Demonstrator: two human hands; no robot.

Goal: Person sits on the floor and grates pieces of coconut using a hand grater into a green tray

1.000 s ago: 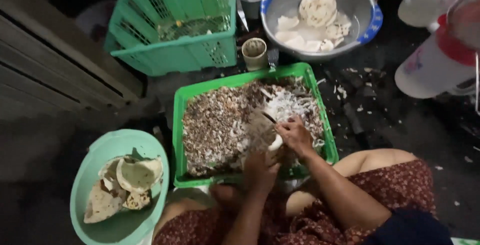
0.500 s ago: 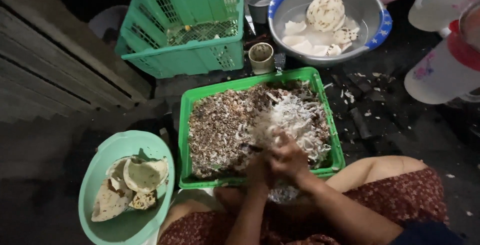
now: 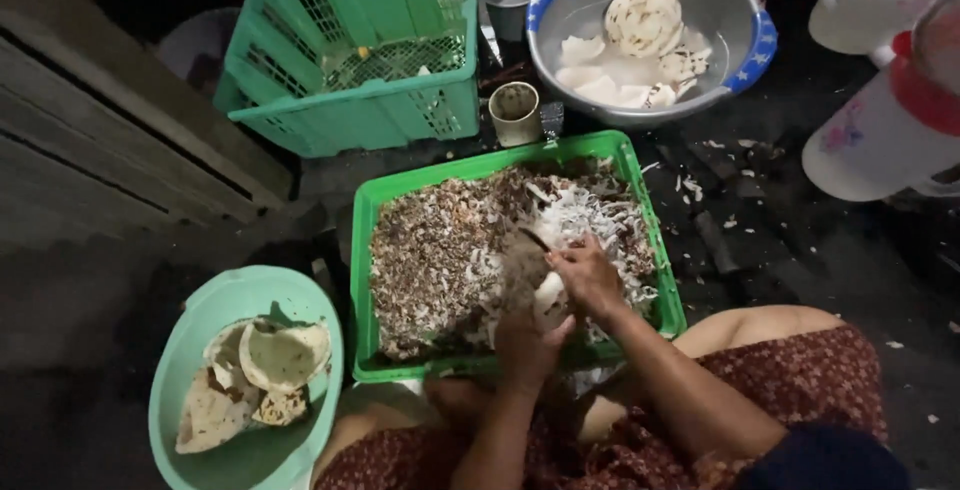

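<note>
My left hand (image 3: pixel 527 335) grips a white piece of coconut (image 3: pixel 549 297) over the near edge of a green tray (image 3: pixel 360 280). My right hand (image 3: pixel 590 275) holds a small dark-handled peeler or knife (image 3: pixel 533 240) against that piece. The tray is full of brown peelings and white coconut shavings (image 3: pixel 440 250). Both hands are close together, just above my lap.
A light green bowl (image 3: pixel 190 350) with unpeeled coconut pieces sits at the lower left. A metal basin (image 3: pixel 735 60) with peeled white coconut in water stands at the top right. A green crate (image 3: pixel 350 110), a small cup (image 3: pixel 515 113) and white plastic jugs (image 3: pixel 880 140) surround the tray.
The view shifted slightly. My hands drew together over the tray's near edge and the right hand moved the blade along the coconut piece.
</note>
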